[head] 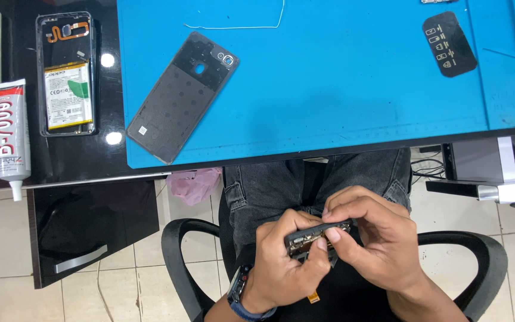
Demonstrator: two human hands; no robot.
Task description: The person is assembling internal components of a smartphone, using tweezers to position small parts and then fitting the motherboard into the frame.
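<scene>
Head view: phone frame (317,235) held low over the lap, near the chair. Left hand (284,262) wrapped around its left end, fingers closed on it; right hand (371,238) pinching its top edge, fingertips tight on it. Already apart, by the look: back cover (180,98) on the blue mat (341,77), far left a second opened phone (67,74), glue tube (10,134). Refitting seemingly not yet done.

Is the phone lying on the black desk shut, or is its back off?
Its back is off. The opened phone shows its battery and an orange ribbon cable, and a grey back cover lies apart on the blue mat.
</scene>
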